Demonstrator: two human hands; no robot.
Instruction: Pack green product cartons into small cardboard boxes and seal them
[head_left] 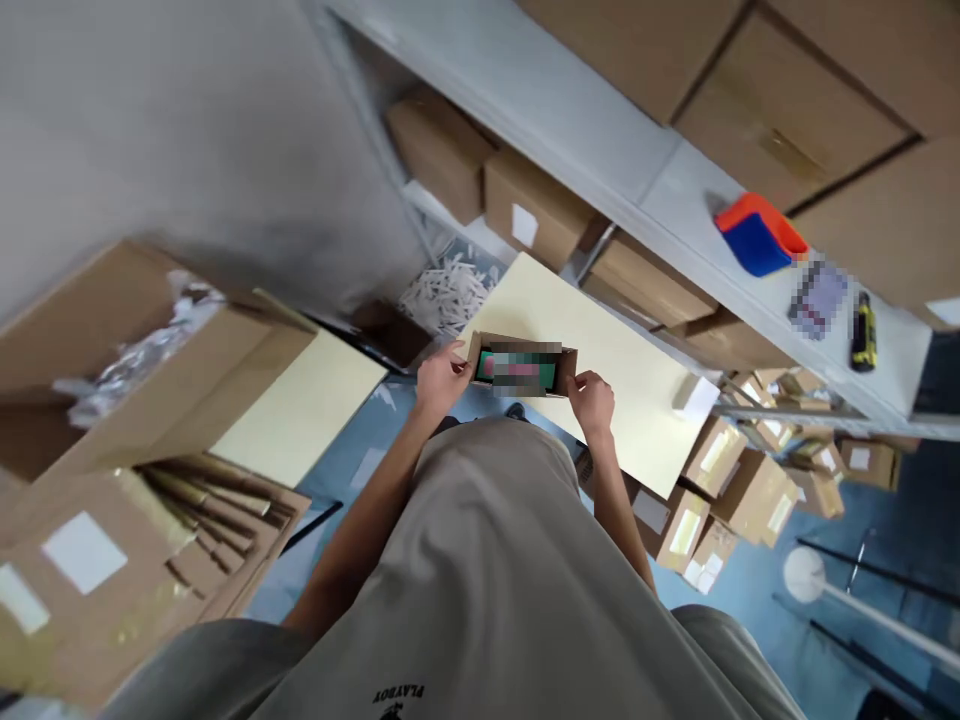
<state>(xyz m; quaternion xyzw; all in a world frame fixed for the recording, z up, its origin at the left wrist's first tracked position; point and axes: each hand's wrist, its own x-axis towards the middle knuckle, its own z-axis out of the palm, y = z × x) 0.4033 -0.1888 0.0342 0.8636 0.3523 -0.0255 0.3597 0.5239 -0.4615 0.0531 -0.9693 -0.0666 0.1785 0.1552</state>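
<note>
The person stands over a cream table [637, 415], with a small open box [570, 374] held above its near edge, in front of the body. The left hand [442, 380] grips the left end of the box, thumb and fingers closed on the cardboard. The right hand [593, 402] is at the opposite end, its fingers bent and its thumb and forefinger pinching the edge there. The box's open side faces up toward the camera, and inside lies a green item [550, 376], mostly blurred out, with pink showing on it. Farther right on the table sits a white block [696, 397]. Beyond the table runs a white shelf [615, 130]; on it are large cartons [795, 110], an orange and blue object [761, 240], a blurred packet [819, 298] and a black and yellow tool [864, 335]. More cartons stand beneath the shelf, near a heap of white strips [448, 295]. To the left, a big open carton [157, 400] holds crumpled silvery wrap [146, 350], beside a cream board [307, 400] and a carton of folded cardboard [217, 520]. On the right, labelled boxes [752, 497] are grouped above the blue floor [739, 640], near a round white disc [804, 574] at the end of a pale bar.
</note>
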